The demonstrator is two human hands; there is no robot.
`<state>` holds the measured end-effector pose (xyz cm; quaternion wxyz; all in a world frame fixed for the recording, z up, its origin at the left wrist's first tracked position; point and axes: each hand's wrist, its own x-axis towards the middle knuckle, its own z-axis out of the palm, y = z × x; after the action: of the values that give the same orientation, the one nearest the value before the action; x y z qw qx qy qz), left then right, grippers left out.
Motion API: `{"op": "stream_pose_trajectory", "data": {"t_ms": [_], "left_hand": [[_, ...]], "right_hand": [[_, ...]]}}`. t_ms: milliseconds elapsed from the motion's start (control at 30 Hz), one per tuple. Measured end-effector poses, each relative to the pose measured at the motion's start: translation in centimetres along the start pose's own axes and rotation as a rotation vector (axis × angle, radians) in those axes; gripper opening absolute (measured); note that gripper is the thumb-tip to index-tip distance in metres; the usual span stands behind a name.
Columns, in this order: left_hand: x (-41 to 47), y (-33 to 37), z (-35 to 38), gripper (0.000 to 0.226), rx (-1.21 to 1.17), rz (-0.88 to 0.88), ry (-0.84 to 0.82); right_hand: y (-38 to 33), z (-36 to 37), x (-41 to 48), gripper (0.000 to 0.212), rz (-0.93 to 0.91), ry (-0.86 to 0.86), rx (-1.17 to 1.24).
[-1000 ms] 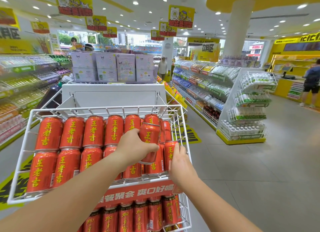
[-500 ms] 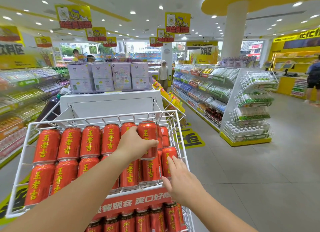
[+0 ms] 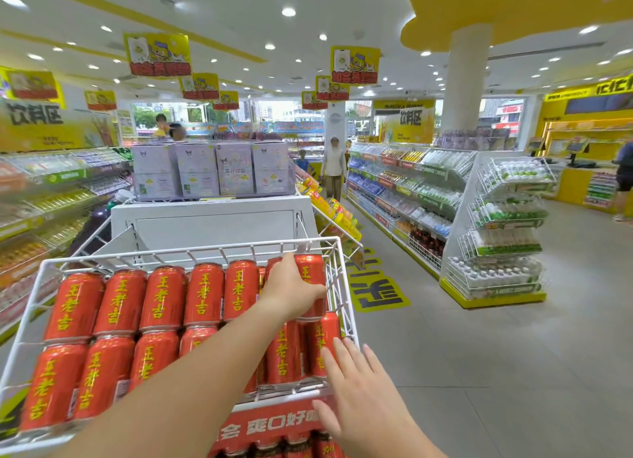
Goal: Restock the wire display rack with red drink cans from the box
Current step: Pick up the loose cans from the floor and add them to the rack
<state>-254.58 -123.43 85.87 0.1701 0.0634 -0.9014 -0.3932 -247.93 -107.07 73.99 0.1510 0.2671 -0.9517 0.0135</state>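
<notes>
The can point(image 3: 312, 269) lies at the back right corner of the rack point(image 3: 178, 254), in its top basket, just inside the side wire. The left hand point(image 3: 291, 295) wraps it, fingers curled over its side in a full grip. Rows of cans point(image 3: 161, 300) fill the basket to its left and in front.

The right hand point(image 3: 359, 399) is spread flat, holding nothing, its fingertips at the front can point(image 3: 322, 341) in the right corner; whether they touch it I cannot tell. Below runs a red banner point(image 3: 274, 423). The box is out of view.

The basket looks tilted toward the person, so a can let go before it seats could slide onto the front row. It could also catch on the side wire or nudge its neighbours askew.
</notes>
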Motion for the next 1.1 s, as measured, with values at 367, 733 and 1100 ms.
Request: {"op": "stream_pose_trajectory", "data": {"t_ms": [367, 733, 1100], "left_hand": [[2.8, 0.2, 3.0, 0.074, 0.295, 0.148, 0.032], [4.3, -1.1, 3.9, 0.082, 0.839, 0.287, 0.216], [5.4, -1.9, 4.6, 0.083, 0.99, 0.392, 0.276]], "right_hand": [[1.6, 0.0, 0.1, 0.076, -0.019, 0.158, 0.024], [2.6, 1.7, 0.7, 0.075, -0.043, 0.226, 0.005], [2.5, 1.9, 1.3, 0.073, -0.053, 0.247, -0.007]]}}
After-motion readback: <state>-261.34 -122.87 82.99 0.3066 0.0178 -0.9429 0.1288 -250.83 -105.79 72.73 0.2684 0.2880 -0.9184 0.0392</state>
